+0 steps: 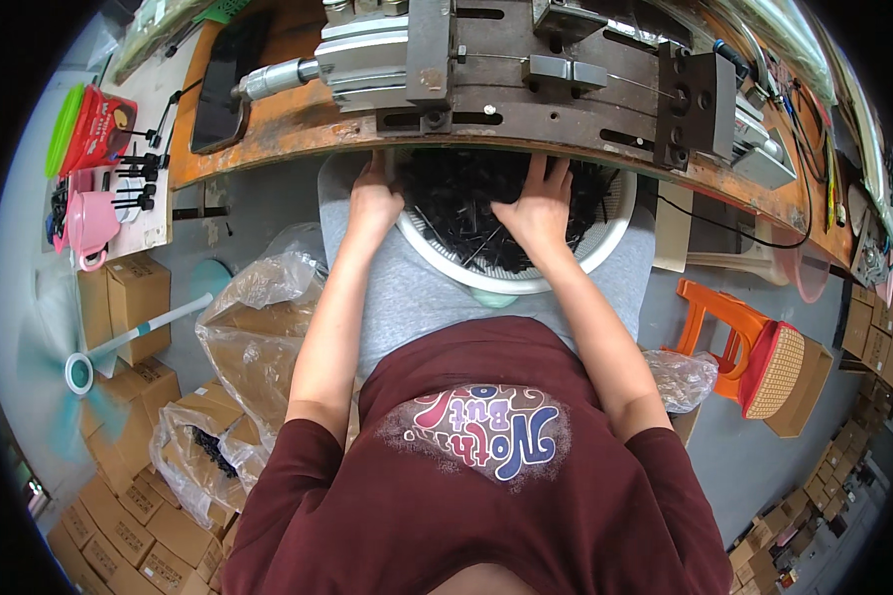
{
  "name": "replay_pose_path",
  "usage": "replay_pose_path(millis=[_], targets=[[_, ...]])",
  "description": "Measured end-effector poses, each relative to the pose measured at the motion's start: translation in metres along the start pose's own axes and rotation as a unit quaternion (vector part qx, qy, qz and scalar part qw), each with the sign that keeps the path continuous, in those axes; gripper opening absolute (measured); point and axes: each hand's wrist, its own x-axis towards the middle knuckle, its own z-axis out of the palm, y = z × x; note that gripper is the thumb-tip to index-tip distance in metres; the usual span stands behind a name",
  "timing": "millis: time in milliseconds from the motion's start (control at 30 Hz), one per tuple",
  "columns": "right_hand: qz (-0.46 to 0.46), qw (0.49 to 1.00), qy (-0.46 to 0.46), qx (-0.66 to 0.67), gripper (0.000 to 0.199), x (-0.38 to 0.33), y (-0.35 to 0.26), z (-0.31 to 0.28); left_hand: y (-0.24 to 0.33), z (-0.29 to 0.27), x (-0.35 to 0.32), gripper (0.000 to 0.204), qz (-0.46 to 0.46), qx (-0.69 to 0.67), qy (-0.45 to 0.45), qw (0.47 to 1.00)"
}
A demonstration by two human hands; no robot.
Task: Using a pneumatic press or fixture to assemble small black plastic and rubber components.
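A white round plastic basket (446, 273) rests on my lap under the front edge of the workbench. It holds a heap of small black parts (466, 213), some with thin stems. My left hand (374, 206) grips the basket's left rim, its fingertips partly hidden beneath the bench edge. On the right side of the heap lies my right hand (543, 213), with thumb and fingers apart, touching the black parts. Above both hands, a dark metal fixture (526, 89) with silver cylinders is mounted on the wooden bench (268, 149).
A phone (226, 84) lies on the bench's left. Further left are a pink cup (92, 218) and a red container (109, 127). A fan (79, 374), plastic bags (258, 332) and cartons (134, 506) stand at left. An orange stool (714, 337) is at right.
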Motion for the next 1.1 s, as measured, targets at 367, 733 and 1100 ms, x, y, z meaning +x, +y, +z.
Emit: replay_pose_path(millis=[367, 733, 1100], targets=[[-0.047, 0.997, -0.057, -0.037, 0.12, -0.057, -0.002, -0.081, 0.016, -0.013, -0.048, 0.062, 0.091, 0.067, 0.051, 0.992], [-0.172, 0.971, 0.023, 0.163, 0.089, -0.121, 0.004, -0.101, 0.073, -0.058, -0.094, 0.054, 0.123, 0.037, 0.058, 0.99], [-0.211, 0.945, 0.141, 0.206, 0.036, -0.103, -0.004, -0.173, 0.181, -0.121, -0.07, 0.042, 0.382, -0.079, 0.13, 0.912]])
